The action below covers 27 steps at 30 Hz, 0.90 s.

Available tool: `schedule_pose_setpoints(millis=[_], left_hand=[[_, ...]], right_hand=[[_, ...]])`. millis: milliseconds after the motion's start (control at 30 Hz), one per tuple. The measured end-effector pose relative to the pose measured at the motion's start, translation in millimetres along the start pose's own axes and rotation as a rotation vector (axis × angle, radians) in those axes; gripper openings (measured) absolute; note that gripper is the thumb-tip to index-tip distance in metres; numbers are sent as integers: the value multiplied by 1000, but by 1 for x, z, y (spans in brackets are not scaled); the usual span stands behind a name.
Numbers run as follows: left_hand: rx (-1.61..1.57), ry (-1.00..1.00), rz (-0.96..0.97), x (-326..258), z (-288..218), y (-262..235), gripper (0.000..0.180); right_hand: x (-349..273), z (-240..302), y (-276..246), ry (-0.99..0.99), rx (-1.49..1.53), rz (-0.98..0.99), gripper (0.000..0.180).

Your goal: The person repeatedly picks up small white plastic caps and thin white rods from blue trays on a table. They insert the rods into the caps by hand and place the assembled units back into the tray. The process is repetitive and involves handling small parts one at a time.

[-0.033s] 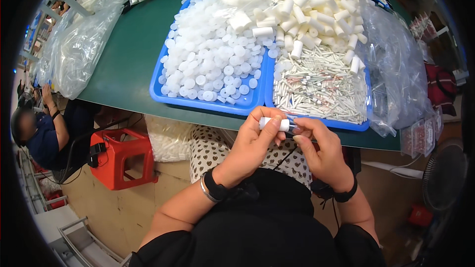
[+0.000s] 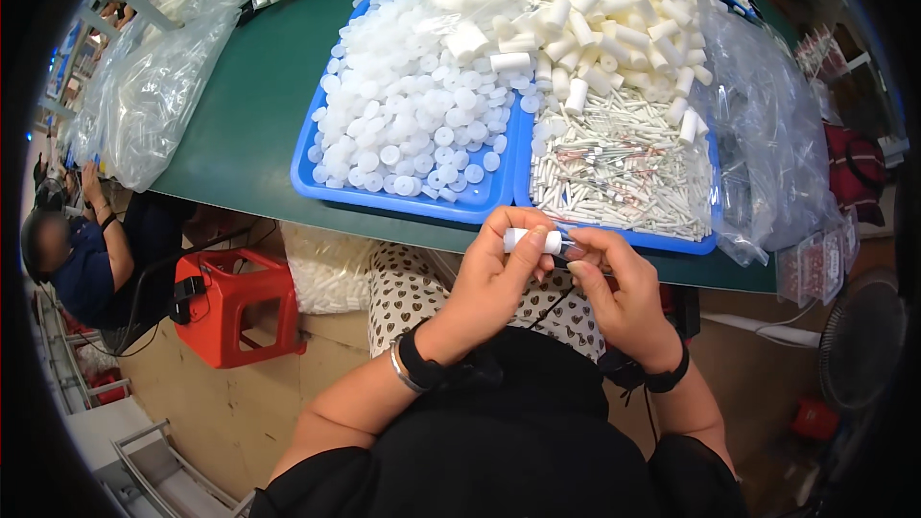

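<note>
A short white cylinder (image 2: 531, 241) is pinched between the thumb and fingers of my left hand (image 2: 487, 278), just off the table's near edge. At its right end my right hand (image 2: 625, 295) has thumb and fingertips together. A thin, bluish, see-through piece (image 2: 566, 247) shows between the cylinder and those fingertips; whether the right fingers grip it is hard to make out. Beyond my hands, a blue tray (image 2: 408, 207) holds a heap of translucent white discs (image 2: 413, 125). Beside it, another blue tray (image 2: 662, 242) carries thin white rods (image 2: 624, 197) and a pile of larger cream-white cylinders (image 2: 624, 34).
Clear plastic bags (image 2: 163, 86) lie on the green table (image 2: 240, 125) at the far left, more (image 2: 767, 153) at the right. A red stool (image 2: 230, 326) stands at left near a seated person (image 2: 96, 259). At lower right is a fan (image 2: 863, 341).
</note>
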<state>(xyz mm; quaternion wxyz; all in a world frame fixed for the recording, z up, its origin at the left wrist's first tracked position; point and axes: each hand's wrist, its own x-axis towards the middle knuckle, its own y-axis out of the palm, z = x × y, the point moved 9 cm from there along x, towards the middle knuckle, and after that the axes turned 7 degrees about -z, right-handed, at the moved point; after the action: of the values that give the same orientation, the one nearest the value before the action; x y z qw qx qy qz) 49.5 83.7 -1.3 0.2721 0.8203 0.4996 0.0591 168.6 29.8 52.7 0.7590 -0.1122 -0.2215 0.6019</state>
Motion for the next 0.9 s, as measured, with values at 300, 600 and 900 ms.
schedule_pose_setpoints(millis=[300, 600, 900], left_hand=[[185, 150, 272, -10, -2, 25, 44], [-207, -207, 263, -8, 18, 20, 50], [-652, -348, 248, -16, 31, 26, 54]], right_hand=[[-1, 14, 18, -227, 21, 100, 24], [-6, 7, 28, -240, -31, 37, 29], [-8, 21, 28, -539, -365, -30, 27]])
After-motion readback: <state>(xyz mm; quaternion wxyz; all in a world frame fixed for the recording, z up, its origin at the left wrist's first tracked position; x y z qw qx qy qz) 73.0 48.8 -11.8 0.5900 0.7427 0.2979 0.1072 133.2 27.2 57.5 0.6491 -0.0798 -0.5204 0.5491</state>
